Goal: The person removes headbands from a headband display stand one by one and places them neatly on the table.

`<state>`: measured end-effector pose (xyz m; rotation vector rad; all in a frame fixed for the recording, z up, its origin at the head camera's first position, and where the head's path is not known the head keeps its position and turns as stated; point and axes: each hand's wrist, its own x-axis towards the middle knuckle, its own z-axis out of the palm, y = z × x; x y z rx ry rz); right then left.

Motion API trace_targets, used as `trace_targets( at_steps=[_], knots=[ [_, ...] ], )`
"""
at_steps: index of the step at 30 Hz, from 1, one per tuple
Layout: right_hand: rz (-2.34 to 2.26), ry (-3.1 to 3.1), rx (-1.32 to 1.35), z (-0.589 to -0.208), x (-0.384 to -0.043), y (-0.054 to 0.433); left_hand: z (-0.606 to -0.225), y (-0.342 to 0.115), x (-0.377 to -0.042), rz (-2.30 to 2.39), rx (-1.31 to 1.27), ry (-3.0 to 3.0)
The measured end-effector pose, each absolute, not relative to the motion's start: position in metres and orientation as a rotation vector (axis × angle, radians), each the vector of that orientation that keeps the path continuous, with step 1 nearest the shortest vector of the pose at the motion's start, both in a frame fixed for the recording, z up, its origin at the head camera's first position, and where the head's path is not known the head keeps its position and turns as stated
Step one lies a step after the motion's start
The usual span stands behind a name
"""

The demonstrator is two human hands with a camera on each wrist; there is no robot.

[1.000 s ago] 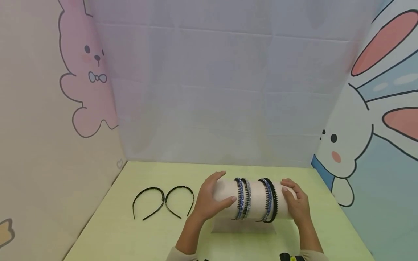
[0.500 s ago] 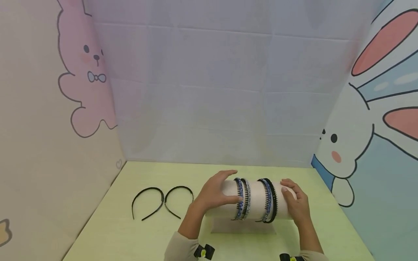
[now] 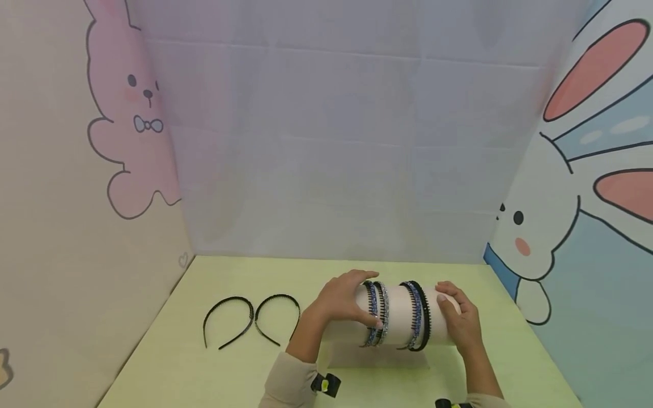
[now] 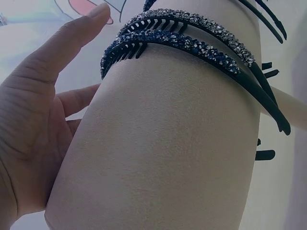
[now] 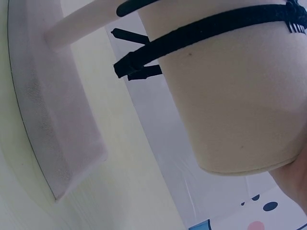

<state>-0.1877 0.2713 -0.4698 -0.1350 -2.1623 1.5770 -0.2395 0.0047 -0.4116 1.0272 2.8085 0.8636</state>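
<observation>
A cream cylinder stand on a flat base carries several headbands. A blue sparkly headband and a silver one sit left of centre. Another blue one and a black comb headband sit further right. My left hand wraps round the cylinder's left part, with fingertips and thumb reaching the blue headband. In the left wrist view the palm lies beside the cylinder. My right hand holds the cylinder's right end.
Two plain black comb headbands lie flat on the green table to the left of the stand. Cartoon-printed walls close in the left, back and right sides.
My left hand has slid right along the cylinder, from its left end up to the blue headband. The right hand and the stand have stayed put.
</observation>
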Motion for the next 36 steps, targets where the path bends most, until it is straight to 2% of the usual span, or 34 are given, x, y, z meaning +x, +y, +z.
trace_targets(
  at_steps=[18,36],
  knots=[
    [1.590,-2.165,-0.120,-0.4697,-0.1904,0.2685,-0.4153,0.0062,-0.2366,0.506,1.051,2.955],
    [1.532,-2.216,-0.176,-0.4712,-0.1874,0.2715,-0.4173,0.0093,-0.2363,0.581,1.021,2.948]
  ],
)
